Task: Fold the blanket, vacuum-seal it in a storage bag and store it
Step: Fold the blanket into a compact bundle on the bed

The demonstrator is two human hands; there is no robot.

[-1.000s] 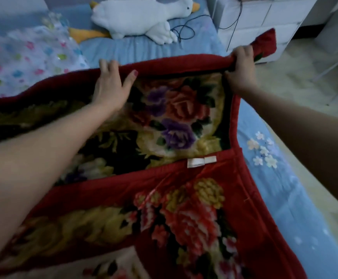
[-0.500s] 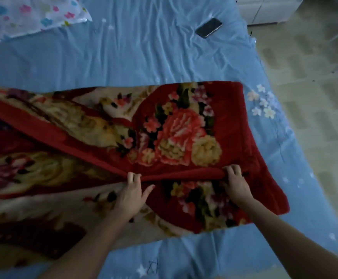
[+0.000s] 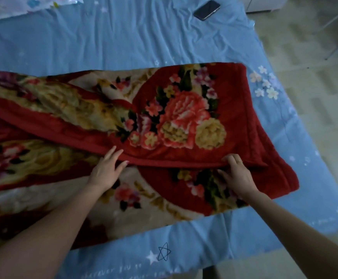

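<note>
A thick red blanket (image 3: pixel 184 121) with pink and yellow flowers lies folded lengthwise across the blue bed, its left part running out of view. Its upper layer ends in a red hem that crosses the middle. My left hand (image 3: pixel 107 170) rests flat on that hem with fingers straight and spread. My right hand (image 3: pixel 236 174) lies on the same hem further right, fingers bent down over the edge of the fabric. No storage bag is clearly visible.
The blue bedsheet (image 3: pixel 124 41) stretches behind and in front of the blanket. A dark phone (image 3: pixel 206 7) lies on it at the far right. A dotted white cloth (image 3: pixel 23 5) sits at the far left corner. Tiled floor (image 3: pixel 325 87) runs along the right.
The far half of the blanket has been brought toward me and laid over the near half. My left hand has since flattened on the hem; both hands barely shifted in the last half second.
</note>
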